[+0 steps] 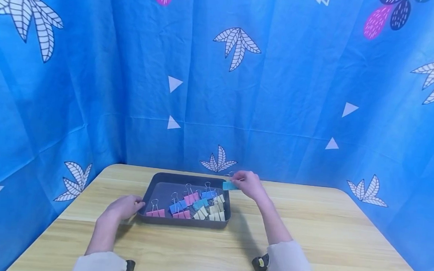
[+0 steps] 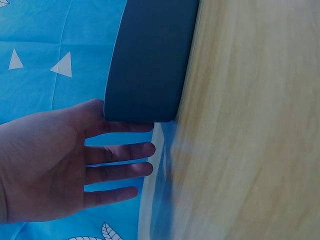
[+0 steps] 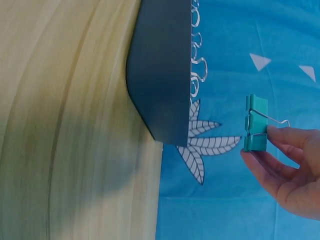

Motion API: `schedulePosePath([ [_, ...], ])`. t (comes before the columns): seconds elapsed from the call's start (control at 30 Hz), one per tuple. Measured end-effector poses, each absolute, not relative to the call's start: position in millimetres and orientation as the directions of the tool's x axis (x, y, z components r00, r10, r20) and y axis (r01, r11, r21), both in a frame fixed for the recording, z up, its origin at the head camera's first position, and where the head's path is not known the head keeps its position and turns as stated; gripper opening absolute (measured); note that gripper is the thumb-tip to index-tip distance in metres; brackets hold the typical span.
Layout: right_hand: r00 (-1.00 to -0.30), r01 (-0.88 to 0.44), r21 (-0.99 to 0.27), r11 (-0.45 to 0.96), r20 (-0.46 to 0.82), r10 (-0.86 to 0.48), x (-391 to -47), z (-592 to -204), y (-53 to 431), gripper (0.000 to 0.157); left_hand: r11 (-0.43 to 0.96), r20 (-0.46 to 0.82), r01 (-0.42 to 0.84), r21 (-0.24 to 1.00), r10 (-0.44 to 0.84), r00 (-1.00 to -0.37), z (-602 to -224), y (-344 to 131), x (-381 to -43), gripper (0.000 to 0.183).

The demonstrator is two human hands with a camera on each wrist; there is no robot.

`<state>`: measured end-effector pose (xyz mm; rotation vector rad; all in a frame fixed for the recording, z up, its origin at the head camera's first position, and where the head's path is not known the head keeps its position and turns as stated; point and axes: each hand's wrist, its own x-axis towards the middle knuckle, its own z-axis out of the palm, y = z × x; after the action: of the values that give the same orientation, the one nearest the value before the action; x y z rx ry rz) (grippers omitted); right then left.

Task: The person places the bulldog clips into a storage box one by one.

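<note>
My right hand point(image 1: 249, 185) pinches a teal binder clip point(image 3: 257, 125) between thumb and fingers, held above the back right corner of a dark grey tray point(image 1: 180, 222). The clip's wire handles stick out toward the hand in the right wrist view. At the tray's left side, my left hand point(image 2: 55, 155) touches the wall with its thumb and index finger; the other fingers are straight and spread apart. Inside the tray lie several binder clips, among them a pink clip point(image 1: 155, 213), a blue clip point(image 1: 209, 194), a teal clip point(image 1: 201, 203) and a pale yellow clip point(image 1: 217, 216).
The tray stands on a light wooden table point(image 1: 327, 235), toward its back edge. Blue patterned curtains point(image 1: 291, 94) hang behind the table and along both sides. A dark wrist device point(image 1: 260, 263) sits at the right sleeve.
</note>
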<state>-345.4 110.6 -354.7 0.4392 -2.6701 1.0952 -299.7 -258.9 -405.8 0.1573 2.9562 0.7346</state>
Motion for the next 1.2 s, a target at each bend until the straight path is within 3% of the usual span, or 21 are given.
schedulePosePath([
  [0.83, -0.915, -0.398, -0.65, 0.647, 0.333, -0.228, -343.0, -352.5, 71.3, 0.015, 0.876, -0.059, 0.074, 0.477, 0.115, -0.992, -406.7, -258.3, -300.4, 0.04],
  [1.2, -0.92, -0.391, -0.658, 0.643, 0.311, -0.24, -342.2, -351.2, 57.0, 0.01, 0.874, -0.061, 0.069, 0.481, 0.112, -0.992, -406.8, -256.3, -298.0, 0.039],
])
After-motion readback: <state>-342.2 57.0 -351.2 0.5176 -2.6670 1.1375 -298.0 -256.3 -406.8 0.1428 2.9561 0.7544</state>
